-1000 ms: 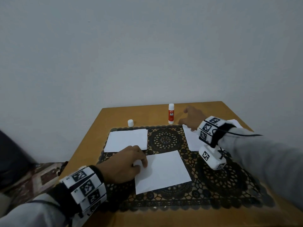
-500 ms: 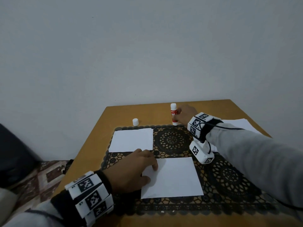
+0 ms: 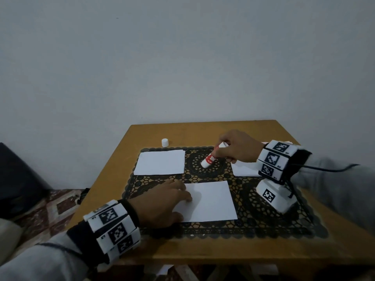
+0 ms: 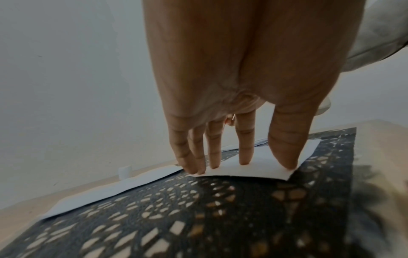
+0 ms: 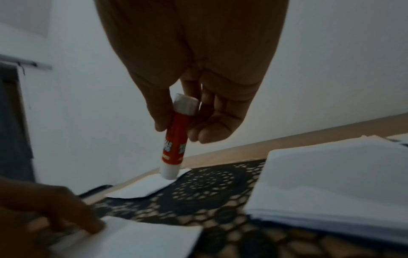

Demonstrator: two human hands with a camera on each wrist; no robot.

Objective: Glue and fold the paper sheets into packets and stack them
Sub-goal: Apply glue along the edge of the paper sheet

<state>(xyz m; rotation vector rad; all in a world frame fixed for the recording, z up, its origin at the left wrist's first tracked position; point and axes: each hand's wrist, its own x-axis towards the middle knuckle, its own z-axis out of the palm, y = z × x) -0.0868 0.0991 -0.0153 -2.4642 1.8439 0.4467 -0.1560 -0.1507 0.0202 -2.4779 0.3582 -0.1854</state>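
Note:
A white paper sheet (image 3: 211,201) lies on the dark lace mat (image 3: 253,224) in front of me. My left hand (image 3: 162,201) presses its left edge flat with straight fingers (image 4: 244,153). My right hand (image 3: 233,147) pinches a red and white glue stick (image 3: 211,158), tilted with its open white end down, above the mat's far middle. In the right wrist view the glue stick (image 5: 175,139) hangs between thumb and fingers. A folded white packet (image 3: 160,162) lies at the mat's far left. A stack of sheets (image 3: 243,169) lies under my right wrist.
The small white glue cap (image 3: 165,142) stands on the bare wooden table (image 3: 203,132) behind the mat. A grey wall rises behind the table. A patterned floor and a dark object are off the table's left side.
My right hand reached the standing glue stick, took hold of it and carried it toward me over the mat, tilted. My left hand stays on the sheet.

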